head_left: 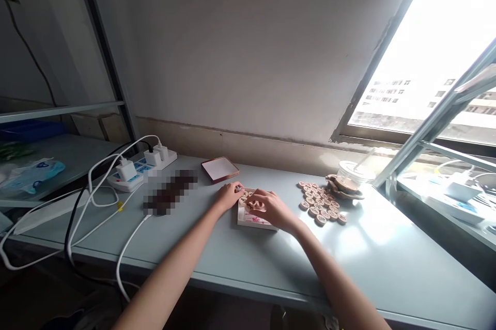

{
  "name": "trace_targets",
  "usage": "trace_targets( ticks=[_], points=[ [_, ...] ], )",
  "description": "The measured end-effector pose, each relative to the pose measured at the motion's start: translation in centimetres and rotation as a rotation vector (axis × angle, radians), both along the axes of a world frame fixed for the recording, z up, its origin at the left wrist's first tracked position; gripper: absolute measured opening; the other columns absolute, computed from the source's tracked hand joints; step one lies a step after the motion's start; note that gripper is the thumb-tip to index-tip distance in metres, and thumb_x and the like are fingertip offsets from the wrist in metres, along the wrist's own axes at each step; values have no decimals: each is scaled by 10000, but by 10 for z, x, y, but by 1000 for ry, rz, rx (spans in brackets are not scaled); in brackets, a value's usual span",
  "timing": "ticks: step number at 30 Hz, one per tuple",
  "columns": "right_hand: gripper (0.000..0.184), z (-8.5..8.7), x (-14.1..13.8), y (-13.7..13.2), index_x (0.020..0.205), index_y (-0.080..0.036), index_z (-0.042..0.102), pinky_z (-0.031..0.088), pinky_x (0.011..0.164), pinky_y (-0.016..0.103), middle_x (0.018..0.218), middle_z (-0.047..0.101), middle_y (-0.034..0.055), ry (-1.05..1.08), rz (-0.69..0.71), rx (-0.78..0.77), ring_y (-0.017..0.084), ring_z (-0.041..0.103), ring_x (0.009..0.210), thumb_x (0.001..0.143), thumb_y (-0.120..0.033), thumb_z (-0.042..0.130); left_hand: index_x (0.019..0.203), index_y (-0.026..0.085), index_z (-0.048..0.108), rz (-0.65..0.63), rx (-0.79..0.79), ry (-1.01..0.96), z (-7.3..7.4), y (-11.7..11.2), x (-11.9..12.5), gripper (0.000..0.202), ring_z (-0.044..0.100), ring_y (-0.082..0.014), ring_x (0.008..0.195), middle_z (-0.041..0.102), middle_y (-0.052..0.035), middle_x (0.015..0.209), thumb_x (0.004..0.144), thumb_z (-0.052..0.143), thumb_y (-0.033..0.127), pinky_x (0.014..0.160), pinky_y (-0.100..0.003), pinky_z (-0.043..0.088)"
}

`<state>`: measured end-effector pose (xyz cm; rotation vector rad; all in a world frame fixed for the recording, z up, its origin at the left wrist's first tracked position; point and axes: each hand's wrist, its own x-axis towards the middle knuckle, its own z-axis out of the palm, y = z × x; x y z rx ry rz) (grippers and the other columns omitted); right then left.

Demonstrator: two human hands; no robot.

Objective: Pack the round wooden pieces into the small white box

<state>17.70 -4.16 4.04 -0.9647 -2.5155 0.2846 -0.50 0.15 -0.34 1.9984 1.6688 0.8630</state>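
A small white box (pixel 253 220) lies on the grey table (pixel 240 257) and holds a few round wooden game pieces (pixel 245 197). My left hand (pixel 228 194) rests against the box's left far corner, fingers curled on its rim. My right hand (pixel 271 207) lies over the box with fingers bent down onto the pieces inside; what the fingertips pinch is hidden. A pile of several more round wooden pieces (pixel 321 203) lies on the table just right of my right hand. The box's red-rimmed lid (pixel 219 169) sits open side up behind my left hand.
A power strip (pixel 141 168) with white chargers and trailing cables (pixel 93 190) occupies the left side. A blurred dark object (pixel 170 191) lies left of the box. A plastic cup with straw (pixel 351 175) stands by the window. A metal frame (pixel 434 123) rises at right.
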Motion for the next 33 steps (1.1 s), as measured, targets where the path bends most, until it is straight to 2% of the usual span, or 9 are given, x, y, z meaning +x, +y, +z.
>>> trace_targets(
  ticks=[4, 8, 13, 15, 20, 23, 26, 28, 33],
  points=[
    [105, -10, -10, -2, 905, -242, 631, 353, 764, 292, 870, 655, 24, -28, -38, 92, 175, 576, 865, 825, -288, 581, 892, 180, 643, -7, 4, 3, -1, 0, 0, 203, 594, -167, 726, 680, -42, 798, 795, 501, 288, 619, -228, 388],
    [63, -15, -16, -3, 757, -214, 621, 303, 751, 285, 794, 665, 12, -46, -95, 128, 172, 577, 866, 808, -247, 603, 919, 174, 622, -10, 14, -4, -2, -2, -1, 203, 553, -141, 609, 636, -9, 658, 801, 499, 285, 552, -216, 338],
    [97, -6, -10, -4, 753, -246, 648, 305, 743, 273, 817, 680, -15, -99, -119, 81, 151, 580, 843, 818, -282, 586, 934, 179, 606, -13, 11, -9, -1, -3, -1, 204, 523, -131, 555, 608, 11, 609, 810, 491, 293, 517, -219, 298],
    [111, 4, 6, 1, 790, -257, 656, 322, 710, 265, 846, 684, -16, -130, -234, 38, 141, 588, 795, 824, -316, 568, 925, 180, 608, -15, 13, -6, -2, -2, -1, 201, 540, -137, 579, 626, 1, 638, 818, 486, 299, 526, -222, 304],
    [235, 19, 72, 17, 930, -228, 644, 363, 655, 261, 885, 679, 28, -349, -808, -74, 183, 604, 830, 700, -273, 668, 883, 189, 616, -17, 37, 10, -5, 1, -1, 173, 565, -146, 627, 643, -8, 675, 815, 494, 292, 537, -222, 307],
    [222, 15, 99, 22, 900, -218, 657, 376, 647, 278, 934, 665, 63, -493, -929, -124, 218, 600, 879, 680, -248, 654, 891, 194, 610, -21, 33, 20, -5, 0, -1, 171, 565, -147, 626, 638, -3, 662, 819, 488, 290, 537, -222, 308],
    [139, 13, 105, 22, 827, -208, 673, 380, 616, 285, 869, 663, 80, -524, -917, -138, 224, 608, 825, 711, -249, 608, 959, 197, 587, -25, 29, 35, -3, -2, -1, 198, 564, -148, 622, 630, 6, 650, 833, 468, 295, 546, -222, 323],
    [140, 16, 100, 21, 793, -197, 673, 386, 610, 283, 819, 661, 78, -448, -835, -136, 212, 607, 774, 732, -300, 602, 1008, 197, 568, -29, 30, 46, -1, -4, -1, 225, 568, -150, 622, 627, 9, 652, 842, 453, 297, 550, -224, 337],
    [242, 22, 63, 14, 926, -226, 636, 412, 620, 230, 833, 657, 23, -1, -290, -152, 136, 585, 726, 797, -413, 553, 978, 203, 596, -62, 51, 62, -1, -6, -1, 237, 606, -180, 739, 666, -28, 777, 847, 434, 315, 611, -237, 390]
  ],
)
